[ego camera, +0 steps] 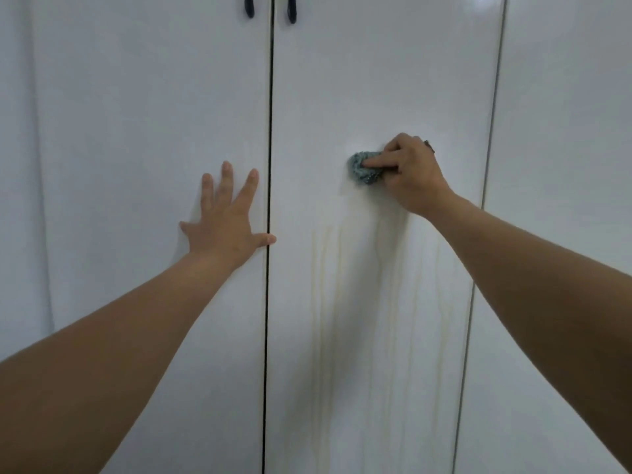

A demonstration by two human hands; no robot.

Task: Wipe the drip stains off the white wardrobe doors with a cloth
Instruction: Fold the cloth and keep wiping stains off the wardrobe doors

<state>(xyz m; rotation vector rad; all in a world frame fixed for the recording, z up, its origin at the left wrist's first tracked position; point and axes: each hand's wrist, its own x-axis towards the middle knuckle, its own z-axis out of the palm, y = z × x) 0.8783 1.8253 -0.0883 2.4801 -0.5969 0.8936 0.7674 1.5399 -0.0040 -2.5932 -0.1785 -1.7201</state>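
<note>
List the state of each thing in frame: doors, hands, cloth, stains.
left door: shut, no stains seen.
right door: shut, streaked on its lower part.
left hand: flat on the left door, fingers spread, thumb tip across the gap.
right hand: grips the cloth, presses it on the right door.
cloth: bunched, against the right door.
stains: yellowish drips below the cloth, not yet wiped.

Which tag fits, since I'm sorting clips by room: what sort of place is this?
Likely a home bedroom or dressing area: tall glossy white wardrobe doors with black handles, and a cleaning cloth.
</note>
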